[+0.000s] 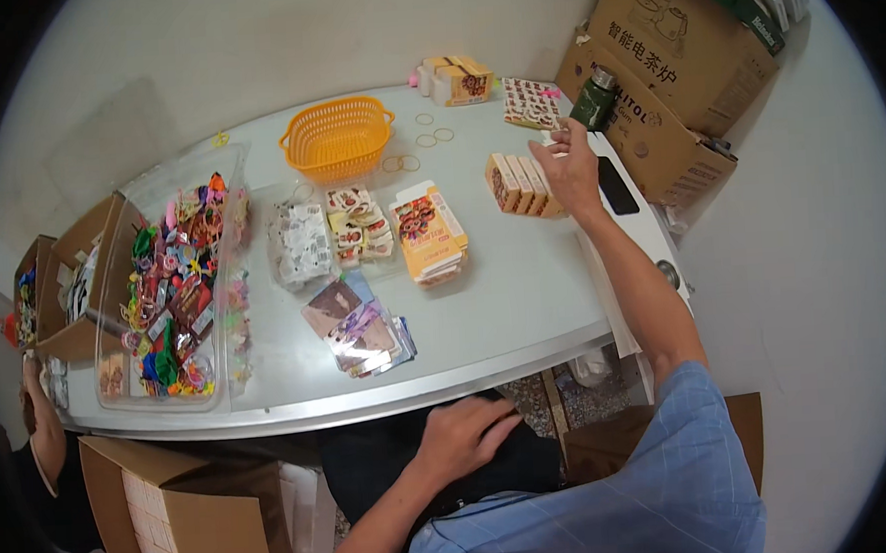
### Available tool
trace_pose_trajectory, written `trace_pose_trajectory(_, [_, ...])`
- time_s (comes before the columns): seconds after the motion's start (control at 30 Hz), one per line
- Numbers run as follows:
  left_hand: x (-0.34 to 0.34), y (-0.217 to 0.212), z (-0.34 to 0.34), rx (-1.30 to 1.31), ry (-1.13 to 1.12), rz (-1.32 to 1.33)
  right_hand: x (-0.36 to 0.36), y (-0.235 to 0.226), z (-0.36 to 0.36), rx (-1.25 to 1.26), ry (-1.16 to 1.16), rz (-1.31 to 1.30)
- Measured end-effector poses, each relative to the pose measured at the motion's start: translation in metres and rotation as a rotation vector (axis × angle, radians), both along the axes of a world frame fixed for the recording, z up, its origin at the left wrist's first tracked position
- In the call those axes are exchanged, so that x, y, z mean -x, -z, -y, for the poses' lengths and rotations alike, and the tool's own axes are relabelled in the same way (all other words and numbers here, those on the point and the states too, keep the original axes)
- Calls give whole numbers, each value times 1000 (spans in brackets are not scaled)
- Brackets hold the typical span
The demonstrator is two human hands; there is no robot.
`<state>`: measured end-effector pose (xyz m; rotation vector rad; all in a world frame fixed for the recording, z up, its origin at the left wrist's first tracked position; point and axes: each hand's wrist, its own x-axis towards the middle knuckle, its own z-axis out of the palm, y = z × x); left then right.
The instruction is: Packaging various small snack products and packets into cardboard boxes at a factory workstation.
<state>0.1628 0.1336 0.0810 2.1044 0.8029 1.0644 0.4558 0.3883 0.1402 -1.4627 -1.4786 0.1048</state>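
Observation:
My right hand (570,170) is above the right part of the table, its fingers bent and spread with nothing visible between them. It is beside a row of small orange-and-white boxes (518,184) and partly covers the right end; contact is hard to tell. Close to my body, over the dark cloth on my lap, lies my left hand (463,438), fingers loosely stretched and holding nothing. A stack of flat orange printed cartons (427,233) sits mid-table. Left of it are picture cards (358,226) and a bag of white packets (304,244). Shiny cards (360,326) are spread in front.
An orange basket (338,140) and rubber bands (426,140) are toward the back. A clear bin (213,384) of colourful trinkets fills the left side. At the right are a phone (617,185), a green bottle (594,98) and stacked cartons (672,54). Another person's arm (45,427) shows far left.

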Motion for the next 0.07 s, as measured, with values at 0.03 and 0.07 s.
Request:
trace_pose_trajectory(0.03, [-13, 0, -21, -37, 59, 3, -13, -2, -10, 22, 87, 40])
trace_pose_trajectory(0.07, [-18, -2, -27, -48, 73, 1, -33, -3, -18, 47, 182, 78])
